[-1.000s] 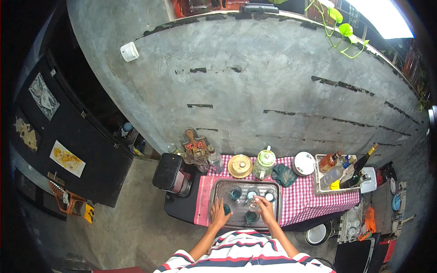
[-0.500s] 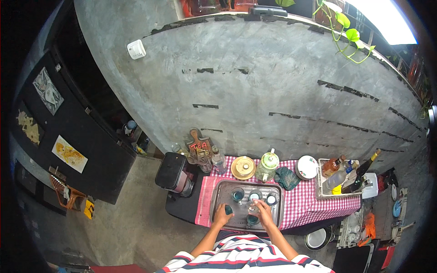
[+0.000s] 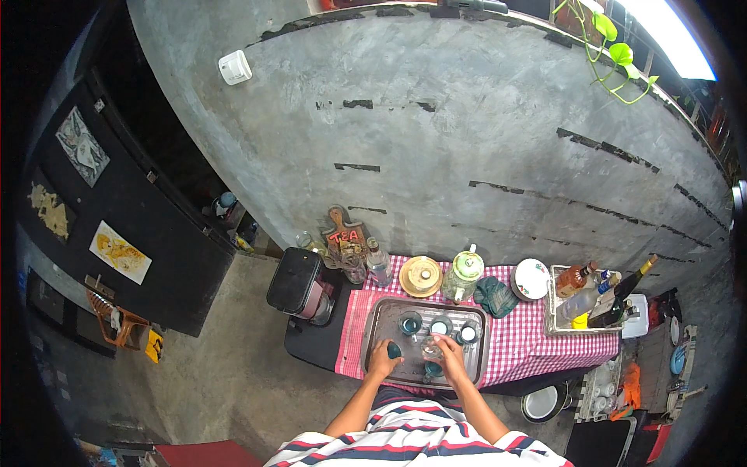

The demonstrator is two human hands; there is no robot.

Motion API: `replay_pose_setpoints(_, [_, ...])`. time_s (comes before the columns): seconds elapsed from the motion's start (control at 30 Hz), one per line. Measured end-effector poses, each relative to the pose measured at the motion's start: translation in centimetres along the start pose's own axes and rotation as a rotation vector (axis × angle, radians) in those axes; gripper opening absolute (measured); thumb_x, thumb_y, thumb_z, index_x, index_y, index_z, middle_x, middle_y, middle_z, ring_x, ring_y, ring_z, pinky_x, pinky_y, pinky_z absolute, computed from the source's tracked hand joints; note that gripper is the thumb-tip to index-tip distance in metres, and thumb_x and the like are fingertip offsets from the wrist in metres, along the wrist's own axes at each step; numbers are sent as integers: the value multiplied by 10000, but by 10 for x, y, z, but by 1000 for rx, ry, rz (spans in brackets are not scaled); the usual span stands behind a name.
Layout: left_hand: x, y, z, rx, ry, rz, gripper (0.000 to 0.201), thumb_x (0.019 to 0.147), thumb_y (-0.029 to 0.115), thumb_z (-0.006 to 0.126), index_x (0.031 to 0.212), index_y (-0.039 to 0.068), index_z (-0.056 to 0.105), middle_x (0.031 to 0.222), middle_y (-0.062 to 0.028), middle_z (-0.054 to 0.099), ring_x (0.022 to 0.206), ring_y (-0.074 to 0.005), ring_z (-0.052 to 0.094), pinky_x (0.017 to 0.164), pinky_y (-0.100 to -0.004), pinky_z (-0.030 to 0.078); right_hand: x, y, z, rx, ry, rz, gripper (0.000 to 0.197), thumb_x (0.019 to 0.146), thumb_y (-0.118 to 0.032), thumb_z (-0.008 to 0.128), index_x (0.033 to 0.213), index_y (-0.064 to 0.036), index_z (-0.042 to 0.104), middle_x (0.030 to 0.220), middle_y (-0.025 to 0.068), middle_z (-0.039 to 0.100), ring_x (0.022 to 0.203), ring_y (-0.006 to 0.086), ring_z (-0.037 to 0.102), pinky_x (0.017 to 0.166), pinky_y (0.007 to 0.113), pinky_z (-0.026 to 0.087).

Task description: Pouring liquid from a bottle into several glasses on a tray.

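A large metal tray (image 3: 374,315) lies on the table before me. My left hand (image 3: 382,360), over its left part, is closed around a dark teal glass (image 3: 394,351). My right hand (image 3: 449,357) grips a clear glass (image 3: 430,349) near the tray's middle. Partly beneath that clear glass is another teal glass (image 3: 433,370). Farther back on the tray are a dark teal glass (image 3: 409,323), a glass with something white in it (image 3: 440,325) and a similar white-filled glass (image 3: 468,334). Whether the clear glass holds anything is too small to tell.
Behind the tray stand a lidded yellow pot on a plate (image 3: 421,275), a green teapot (image 3: 467,268), a dark green cloth (image 3: 495,296) and a white bowl (image 3: 531,279). A basket of bottles (image 3: 580,331) is at right, a black appliance (image 3: 296,282) at left, a grey wall (image 3: 436,140) behind.
The whole view has shifted, so the table and wall appear slightly higher. Both hands keep hold of their glasses, with little movement over the tray.
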State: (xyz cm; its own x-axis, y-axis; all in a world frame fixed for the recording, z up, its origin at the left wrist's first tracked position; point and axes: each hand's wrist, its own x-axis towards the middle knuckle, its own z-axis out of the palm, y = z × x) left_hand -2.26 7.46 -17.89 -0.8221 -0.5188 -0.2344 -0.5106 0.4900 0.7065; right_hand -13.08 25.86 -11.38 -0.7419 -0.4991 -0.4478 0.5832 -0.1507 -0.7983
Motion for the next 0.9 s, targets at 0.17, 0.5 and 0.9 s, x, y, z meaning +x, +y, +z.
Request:
replay_pose_setpoints(0.17, [2,-3,4,10,22,22,668,647,195,883,1224,65,572,1224,-166,569,1151,-373,565,974,-437,467,-5,-1,3,-16,13,-9,364,946,-269,630,1228,-39,617,1006,49,608,969,181,631,796,427,591])
replay_pose_setpoints(0.5, [4,-8,6,12,12,15,697,642,211,887,1247,76,566,1220,-167,573,1156,-372,561,973,-436,468,-19,-1,11,13,16,3,377,940,-278,640,1229,-38,616,1020,56,608,989,191,622,796,432,593])
replay_pose_setpoints(0.9, [-4,0,-3,180,-47,-16,725,708,306,838,1301,85,486,1273,-161,524,1194,-406,514,973,-510,437,-14,16,37,-113,-28,53,368,948,-293,636,1225,-52,621,1067,79,598,995,201,612,815,441,585])
